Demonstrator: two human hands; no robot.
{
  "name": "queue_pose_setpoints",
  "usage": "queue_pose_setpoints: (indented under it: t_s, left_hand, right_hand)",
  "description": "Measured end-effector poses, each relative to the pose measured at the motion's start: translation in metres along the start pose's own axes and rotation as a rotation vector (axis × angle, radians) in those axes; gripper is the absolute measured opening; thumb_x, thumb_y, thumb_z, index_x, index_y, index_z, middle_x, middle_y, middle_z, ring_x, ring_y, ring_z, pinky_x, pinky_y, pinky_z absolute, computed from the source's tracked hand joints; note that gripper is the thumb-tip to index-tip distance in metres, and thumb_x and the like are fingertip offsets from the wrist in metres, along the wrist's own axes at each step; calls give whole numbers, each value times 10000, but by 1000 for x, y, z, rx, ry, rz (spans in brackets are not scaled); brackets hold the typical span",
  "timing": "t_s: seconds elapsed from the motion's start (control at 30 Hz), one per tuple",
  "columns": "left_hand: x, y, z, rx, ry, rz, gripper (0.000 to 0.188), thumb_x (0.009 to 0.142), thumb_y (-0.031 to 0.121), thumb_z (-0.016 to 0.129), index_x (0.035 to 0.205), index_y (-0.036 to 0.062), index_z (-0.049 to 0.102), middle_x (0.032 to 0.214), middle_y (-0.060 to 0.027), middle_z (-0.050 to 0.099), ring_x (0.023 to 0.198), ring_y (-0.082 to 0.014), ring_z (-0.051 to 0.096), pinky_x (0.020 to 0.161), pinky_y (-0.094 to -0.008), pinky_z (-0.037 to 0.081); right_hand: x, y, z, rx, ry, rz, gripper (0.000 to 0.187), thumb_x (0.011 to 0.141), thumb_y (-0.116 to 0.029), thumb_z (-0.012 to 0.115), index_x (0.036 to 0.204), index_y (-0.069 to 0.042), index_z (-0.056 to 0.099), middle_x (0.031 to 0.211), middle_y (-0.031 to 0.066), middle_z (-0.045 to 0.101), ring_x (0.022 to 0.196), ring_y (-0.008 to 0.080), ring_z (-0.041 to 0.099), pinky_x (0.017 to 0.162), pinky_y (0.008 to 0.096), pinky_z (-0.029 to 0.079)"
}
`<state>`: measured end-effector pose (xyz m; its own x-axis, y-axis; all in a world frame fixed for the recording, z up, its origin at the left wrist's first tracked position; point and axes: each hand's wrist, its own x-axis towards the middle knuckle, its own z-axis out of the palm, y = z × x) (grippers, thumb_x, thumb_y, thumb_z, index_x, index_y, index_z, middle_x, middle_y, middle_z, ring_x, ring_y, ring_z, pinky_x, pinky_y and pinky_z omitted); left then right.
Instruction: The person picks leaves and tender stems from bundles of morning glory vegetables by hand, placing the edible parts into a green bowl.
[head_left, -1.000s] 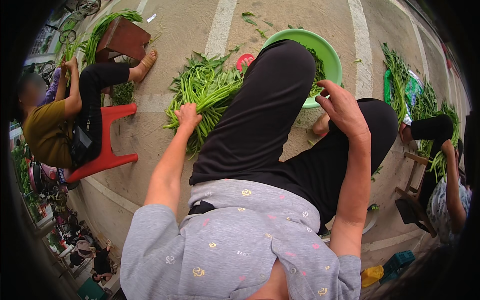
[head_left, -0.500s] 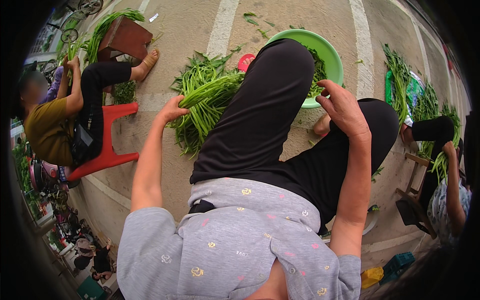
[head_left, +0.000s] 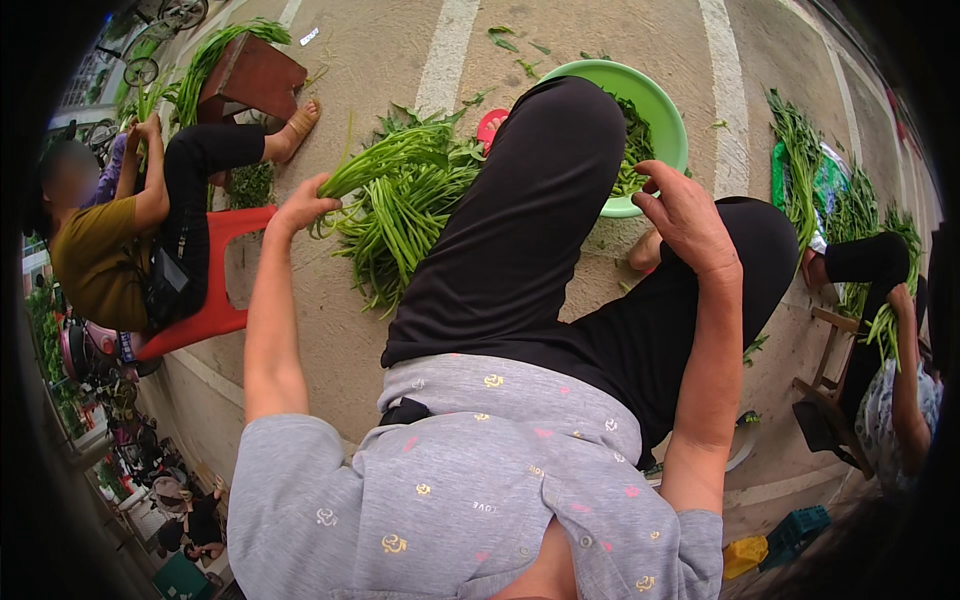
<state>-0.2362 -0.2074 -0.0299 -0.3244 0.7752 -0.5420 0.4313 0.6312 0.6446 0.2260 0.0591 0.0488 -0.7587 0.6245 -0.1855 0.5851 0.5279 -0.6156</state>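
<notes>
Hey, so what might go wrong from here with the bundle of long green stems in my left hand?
Your left hand grips the bundle of long green stems near one end, so loose ones might slip out. The bundle also overlaps the loose green leafy heap on the ground, so pulling could drag other stems along. The red open-toed slipper beside the heap might crush leaves.

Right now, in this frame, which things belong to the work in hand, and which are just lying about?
In the work:
bunch of stalks, in the left hand
pile of greens on the ground
green basin with leaves, probably

Seemingly just lying about:
blue crate
yellow item beside it, unclear what
</notes>
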Motion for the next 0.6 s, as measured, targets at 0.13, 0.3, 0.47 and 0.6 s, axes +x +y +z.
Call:
queue_pose_setpoints:
  t_s: [0.13, 0.3, 0.47, 0.6]
  left_hand:
    - [8, 2, -15, 159, 371, 238, 267, 762, 58, 612, 999, 24, 494, 848, -86, 575, 804, -167, 527, 740, -293, 420]
    - [8, 22, -30, 512, 849, 307, 282, 808, 178, 614, 1030, 60, 486, 914, -162, 576, 851, -329, 561, 728, -397, 431]
    - [9, 67, -61, 185, 879, 230, 294, 813, 190, 625, 1042, 56, 499, 866, -127, 580, 805, -234, 580, 712, -347, 447]
    - [22, 91, -106, -296, 668, 396, 228, 815, 151, 646, 987, 53, 533, 829, -38, 586, 711, -155, 563, 656, -256, 450]
  right_hand:
    - [0, 0, 0, -3, 1, -2, 273, 816, -161, 557, 1049, -22, 524, 957, 155, 596, 900, 300, 580, 773, 386, 449]
    - [0, 0, 0, 3, 7, 4, 273, 815, -160, 558, 1049, -23, 524, 960, 156, 595, 897, 301, 580, 768, 387, 450]
    - [0, 3, 1, -8, 16, -11, 274, 814, -160, 564, 1047, -22, 522, 966, 159, 594, 898, 309, 578, 764, 391, 449]
    - [-1, 2, 1, 2, 21, -23, 271, 814, -162, 567, 1041, -21, 519, 970, 164, 591, 903, 319, 573, 763, 397, 445]
